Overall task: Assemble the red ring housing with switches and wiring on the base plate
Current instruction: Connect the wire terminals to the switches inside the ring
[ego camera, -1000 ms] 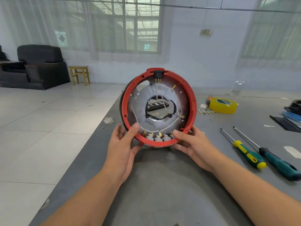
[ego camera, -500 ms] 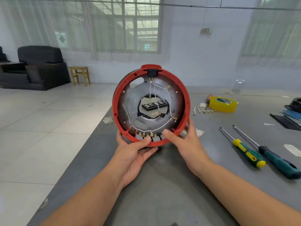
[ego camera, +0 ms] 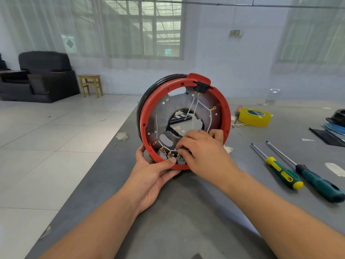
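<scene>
**Above the grey table edge: ring housing, held on edge**

Round red plastic ring housing (ego camera: pixel 183 94) on its grey metal base plate (ego camera: pixel 160 116), upright over the grey table (ego camera: pixel 186 212). Likely rigid and light; thin white wires (ego camera: pixel 210 120) and brass terminals look delicate, so hold the rim. Left hand (ego camera: pixel 151 176) grips the lower rim, thumb inside. Right hand (ego camera: pixel 201 152), fingers curled among the bottom switches; contents hidden.

Dark armchair (ego camera: pixel 44 75), wooden stool (ego camera: pixel 91 85), curtained windows (ego camera: pixel 145 27)

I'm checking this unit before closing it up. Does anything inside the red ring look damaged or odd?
Yes: the centre hole of the metal base plate has a jagged, uneven edge, as if roughly cut. One white wire on the left lies loose, its upper end unattached.
</scene>
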{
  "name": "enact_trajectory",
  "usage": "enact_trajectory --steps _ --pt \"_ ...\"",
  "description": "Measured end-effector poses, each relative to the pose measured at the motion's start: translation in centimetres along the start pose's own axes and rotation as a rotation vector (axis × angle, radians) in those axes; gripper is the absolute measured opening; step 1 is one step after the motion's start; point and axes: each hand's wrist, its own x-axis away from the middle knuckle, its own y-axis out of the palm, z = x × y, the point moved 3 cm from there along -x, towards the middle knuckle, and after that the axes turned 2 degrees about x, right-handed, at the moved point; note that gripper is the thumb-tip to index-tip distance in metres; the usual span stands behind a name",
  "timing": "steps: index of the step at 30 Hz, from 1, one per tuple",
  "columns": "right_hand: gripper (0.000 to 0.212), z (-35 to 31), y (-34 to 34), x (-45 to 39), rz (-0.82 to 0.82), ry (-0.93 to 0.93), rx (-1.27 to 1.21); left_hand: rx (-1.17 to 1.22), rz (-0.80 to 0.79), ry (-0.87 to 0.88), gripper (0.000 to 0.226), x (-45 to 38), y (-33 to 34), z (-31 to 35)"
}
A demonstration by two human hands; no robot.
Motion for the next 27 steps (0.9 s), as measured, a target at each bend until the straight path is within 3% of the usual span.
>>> enact_trajectory --steps 11,22,27 --pt "0.013 0.5 0.6 -0.5 -0.118 0.083 0.011 -0.026 0.006 -0.028 0.093 0.1 0.0 0.0" --pt "0.021 1.9 -0.6 0.8 0.042 0.097 0.129 -0.077 0.012 -0.022 0.092 0.2 0.2 0.0" --pt "0.011 2.2 -0.2 1.7 0.123 0.096 0.178 -0.063 0.017 -0.014 0.094 0.2 0.1 0.0"
